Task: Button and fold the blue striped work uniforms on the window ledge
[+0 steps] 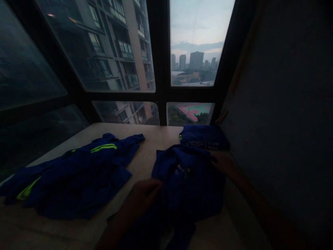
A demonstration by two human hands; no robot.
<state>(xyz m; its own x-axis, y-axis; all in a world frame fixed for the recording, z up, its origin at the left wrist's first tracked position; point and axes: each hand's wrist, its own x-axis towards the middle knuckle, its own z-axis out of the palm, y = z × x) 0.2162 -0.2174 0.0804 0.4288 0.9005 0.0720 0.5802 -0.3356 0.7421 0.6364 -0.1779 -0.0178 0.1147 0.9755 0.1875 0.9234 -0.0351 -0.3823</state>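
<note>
A dark blue jacket [196, 184] lies partly folded on the pale ledge [148, 133], its collar toward the window and a small emblem on its chest. At its left edge my left hand [145, 194] is closed, thumb and fingers pinching the cloth. My right hand [222, 163] reaches in along the wall and grips the jacket near its upper right shoulder; its fingertips are partly lost in shadow. Just behind it sits a folded blue garment [204, 137] with pale lettering. The near end of the jacket hangs in deep shadow below my hands.
Another blue jacket [75, 173] with bright yellow-green stripes is spread out on the left of the ledge. Dark-framed windows [162, 62] rise behind, showing buildings outside. A dark wall [281, 104] stands close on the right. The light is very dim.
</note>
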